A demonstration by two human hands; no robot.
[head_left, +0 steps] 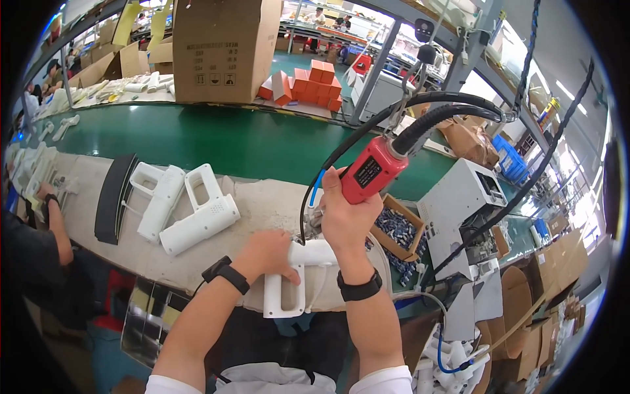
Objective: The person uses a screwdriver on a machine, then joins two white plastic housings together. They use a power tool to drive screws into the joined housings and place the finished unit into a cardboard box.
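Observation:
My right hand point(348, 220) is wrapped round a red power screwdriver point(373, 172), which hangs from a hook and has thick black hoses at its top. The tool is tilted over the bench, and my hand hides its lower end. Below it lies a white gun-shaped plastic housing point(316, 253) with a looped handle, at the bench's near edge. My left hand point(266, 253) grips this housing where the handle meets the body. Left of it, a second white housing point(200, 226) and a third white housing point(156, 209) rest on the bench.
Black strips point(113, 207) lie at the left. A carton point(395, 249) of small blue and silver parts stands at the right, by a pale machine point(453, 207). Beyond are a green conveyor point(216, 138), a large cardboard box point(223, 52) and orange boxes point(315, 85). A co-worker's hand point(46, 192) is far left.

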